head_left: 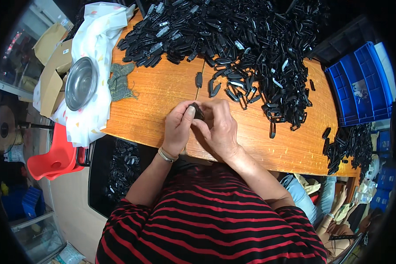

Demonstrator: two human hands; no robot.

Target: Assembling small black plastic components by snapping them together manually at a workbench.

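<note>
My left hand [177,125] and my right hand [221,128] meet over the near edge of the wooden table [152,101]. Pinched between them is a small black plastic part [198,113], mostly covered by my fingers. The left thumb presses on its upper end, while the right thumb and fingers close on its other side. Just beyond my hands lies a single black plastic piece [199,80]. To the right of it are several loose loop-shaped black pieces [214,87].
A large heap of black plastic pieces [233,31] covers the table's far side. At left are a grey knitted glove [121,81], a metal bowl [80,83] and a red chair [53,158]. A black bin [99,176] stands below. Right: a blue crate [361,83] and another person's arm [336,207].
</note>
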